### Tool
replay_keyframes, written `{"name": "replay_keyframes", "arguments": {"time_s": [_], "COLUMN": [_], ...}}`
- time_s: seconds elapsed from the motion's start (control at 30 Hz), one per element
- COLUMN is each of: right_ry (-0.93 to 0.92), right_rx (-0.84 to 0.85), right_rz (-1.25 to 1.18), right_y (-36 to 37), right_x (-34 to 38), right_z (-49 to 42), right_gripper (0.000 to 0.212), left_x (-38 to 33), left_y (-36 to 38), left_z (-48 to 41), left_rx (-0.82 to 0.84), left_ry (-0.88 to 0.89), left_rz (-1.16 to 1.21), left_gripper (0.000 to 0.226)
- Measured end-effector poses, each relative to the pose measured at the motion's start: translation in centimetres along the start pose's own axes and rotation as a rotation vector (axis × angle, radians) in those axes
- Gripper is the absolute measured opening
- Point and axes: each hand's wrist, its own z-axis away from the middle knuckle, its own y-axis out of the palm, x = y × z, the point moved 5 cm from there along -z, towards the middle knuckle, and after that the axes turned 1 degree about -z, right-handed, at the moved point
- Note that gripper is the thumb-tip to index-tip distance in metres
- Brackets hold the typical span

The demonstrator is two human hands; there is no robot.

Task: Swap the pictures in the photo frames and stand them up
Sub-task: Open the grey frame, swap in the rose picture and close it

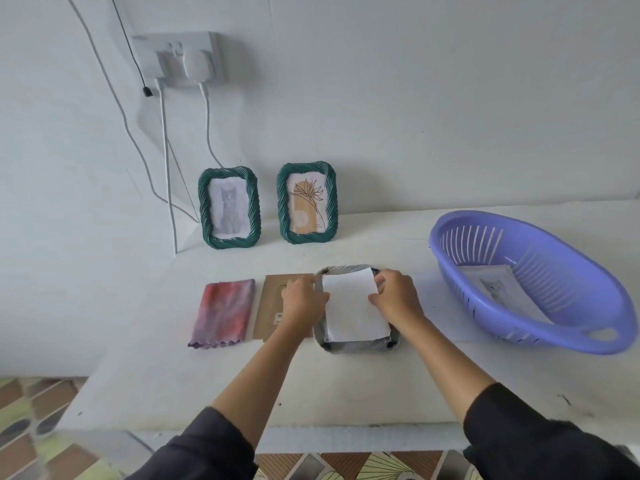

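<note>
The white paper (353, 306) lay on the face-down grey frame (356, 346) on the table (346, 386). Our left hand (303, 301) pinched its left edge, and our right hand (394, 296) pinched its right edge

In front of you, the cat frame (204, 209) and the flower frame (282, 204) are both dark green with a twisted-rope pattern. The cloth (223, 313) is mottled red and purple, the backing board (270, 306) brown, the sheet (351, 306) white, the basket (502, 317) lilac with slits.
</note>
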Motion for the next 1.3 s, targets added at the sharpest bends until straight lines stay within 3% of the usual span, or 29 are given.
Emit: {"name": "replay_keyframes", "arguments": {"time_s": [0.1, 0.27, 0.57, 0.83, 0.93, 1.07, 1.3], "right_ry": [-0.048, -0.099, -0.172, -0.194, -0.197, -0.207, -0.193], "right_rx": [-0.005, 0.07, 0.138, 0.149, 0.154, 0.138, 0.161], "right_rz": [0.095, 0.148, 0.037, 0.003, -0.025, -0.055, -0.062], "right_y": [0.1, -0.1, 0.4, 0.5, 0.5, 0.4, 0.6], "right_x": [0.0, -1.2, -2.2, -2.5, -2.7, -2.9, -3.4], "right_z": [0.3, 0.3, 0.2, -0.4, -0.5, -0.5, -0.6], "right_gripper": [0.019, 0.031, 0.036, 0.036, 0.037, 0.04, 0.042], "left_x": [0.5, 0.7, 0.5, 0.8, 1.0, 2.6, 4.8], "left_y": [0.5, 1.3, 1.6, 1.7, 0.9, -1.4, -1.3], "left_z": [0.0, 0.1, 0.1, -0.3, -0.6, -0.8, -1.1], "left_rx": [0.069, 0.123, 0.153, 0.126, 0.0, -0.219, -0.035], "left_ry": [-0.002, 0.011, 0.01, -0.001, -0.006, -0.151, -0.319], "left_rz": [-0.017, -0.066, -0.085, -0.045, -0.029, -0.021, -0.213], "left_gripper": [0.04, 0.047, 0.046, 0.045, 0.038, 0.04, 0.059]}}
